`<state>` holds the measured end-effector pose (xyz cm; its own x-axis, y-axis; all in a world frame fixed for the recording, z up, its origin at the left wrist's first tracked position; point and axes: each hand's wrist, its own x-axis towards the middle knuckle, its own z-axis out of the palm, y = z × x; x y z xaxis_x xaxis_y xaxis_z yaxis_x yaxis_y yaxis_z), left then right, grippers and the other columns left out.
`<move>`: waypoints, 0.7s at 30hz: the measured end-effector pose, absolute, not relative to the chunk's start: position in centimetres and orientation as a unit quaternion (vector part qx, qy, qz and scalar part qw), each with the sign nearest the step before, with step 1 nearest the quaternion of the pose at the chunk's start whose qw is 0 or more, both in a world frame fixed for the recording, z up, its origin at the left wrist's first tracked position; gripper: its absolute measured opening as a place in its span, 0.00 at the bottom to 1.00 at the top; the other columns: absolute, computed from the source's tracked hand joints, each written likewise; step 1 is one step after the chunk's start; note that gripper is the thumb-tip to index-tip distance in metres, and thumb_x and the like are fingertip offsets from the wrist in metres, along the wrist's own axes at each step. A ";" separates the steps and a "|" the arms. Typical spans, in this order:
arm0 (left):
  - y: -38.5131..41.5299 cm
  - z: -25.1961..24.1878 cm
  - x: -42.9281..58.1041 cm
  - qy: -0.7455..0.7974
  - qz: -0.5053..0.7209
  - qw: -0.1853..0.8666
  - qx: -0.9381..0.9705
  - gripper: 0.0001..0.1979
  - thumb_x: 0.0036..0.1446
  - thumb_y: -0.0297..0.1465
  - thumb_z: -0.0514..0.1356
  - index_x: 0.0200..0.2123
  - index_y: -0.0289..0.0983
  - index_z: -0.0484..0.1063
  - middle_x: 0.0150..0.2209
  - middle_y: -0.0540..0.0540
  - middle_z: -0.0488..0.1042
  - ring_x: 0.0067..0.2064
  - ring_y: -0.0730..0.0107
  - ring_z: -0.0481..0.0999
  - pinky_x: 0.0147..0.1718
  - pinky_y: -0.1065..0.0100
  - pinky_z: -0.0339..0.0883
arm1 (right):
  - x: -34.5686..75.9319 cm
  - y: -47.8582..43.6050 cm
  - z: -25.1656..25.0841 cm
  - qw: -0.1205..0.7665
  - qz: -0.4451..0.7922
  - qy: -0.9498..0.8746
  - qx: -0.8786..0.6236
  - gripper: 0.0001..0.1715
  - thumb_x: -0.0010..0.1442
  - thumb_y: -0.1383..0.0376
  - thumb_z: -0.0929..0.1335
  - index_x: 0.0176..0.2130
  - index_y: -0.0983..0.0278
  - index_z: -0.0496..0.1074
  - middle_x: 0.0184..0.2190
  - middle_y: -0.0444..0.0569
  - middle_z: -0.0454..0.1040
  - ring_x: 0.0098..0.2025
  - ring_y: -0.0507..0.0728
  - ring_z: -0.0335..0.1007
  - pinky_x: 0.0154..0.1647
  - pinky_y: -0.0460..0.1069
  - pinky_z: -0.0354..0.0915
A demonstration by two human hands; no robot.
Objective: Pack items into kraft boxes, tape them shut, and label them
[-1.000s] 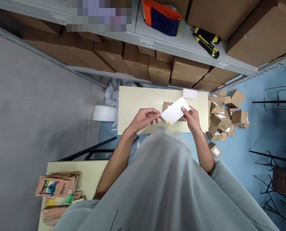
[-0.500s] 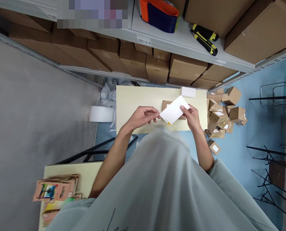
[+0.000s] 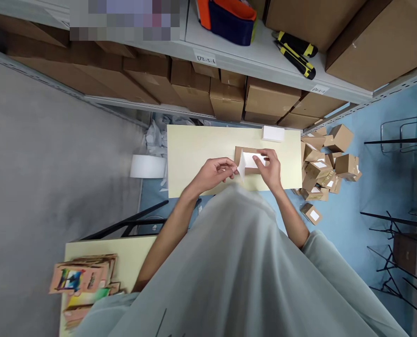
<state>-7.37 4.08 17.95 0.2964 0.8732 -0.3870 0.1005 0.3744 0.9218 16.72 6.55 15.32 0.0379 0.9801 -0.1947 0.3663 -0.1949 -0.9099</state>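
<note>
A small flat cardboard box [image 3: 253, 171] lies on the pale yellow table, with a white label [image 3: 250, 160] over its upper face. My left hand [image 3: 219, 172] is left of the box, its fingertips pinched on a white paper sheet [image 3: 241, 167] that stands tilted, nearly edge-on to me. Over the right part of the box is my right hand [image 3: 270, 169], thumb and fingers apart, the thumb at the label. Whether its fingers press on the label or only hover, I cannot tell.
A white stack or small box [image 3: 273, 134] sits at the table's [image 3: 194, 145] back edge. Behind rises a shelf of cardboard boxes, with utility knives [image 3: 296, 55] above. Several parcels [image 3: 319, 168] lie on the floor at right; a white roll [image 3: 148, 166] stands left.
My right hand has let go of the white sheet and come left and over the box. The sheet, in my left hand, has turned from broad side to nearly edge-on, uncovering the label.
</note>
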 end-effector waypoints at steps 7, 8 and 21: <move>3.7 16.9 -6.0 0.525 0.312 0.619 0.494 0.19 0.61 0.49 0.70 0.38 0.38 0.81 0.34 0.44 0.82 0.36 0.62 0.80 0.35 0.64 0.72 | 15.0 4.5 18.0 0.302 0.525 -0.561 -0.565 0.27 0.59 0.39 0.79 0.37 0.58 0.83 0.41 0.50 0.83 0.41 0.59 0.78 0.42 0.53 0.74; 3.6 16.8 -5.9 0.525 0.313 0.617 0.496 0.19 0.61 0.49 0.70 0.39 0.37 0.81 0.34 0.44 0.82 0.37 0.62 0.80 0.35 0.64 0.72 | 14.9 4.5 17.9 0.306 0.522 -0.560 -0.567 0.27 0.59 0.39 0.79 0.36 0.59 0.83 0.40 0.50 0.83 0.40 0.59 0.78 0.42 0.53 0.73; 2.8 14.5 -8.8 0.526 0.367 0.667 0.380 0.14 0.55 0.46 0.68 0.32 0.43 0.72 0.29 0.46 0.78 0.34 0.60 0.79 0.28 0.63 0.68 | 15.3 5.2 15.8 0.295 0.579 -0.497 -0.575 0.20 0.56 0.45 0.77 0.30 0.59 0.82 0.30 0.48 0.81 0.32 0.59 0.75 0.36 0.53 0.72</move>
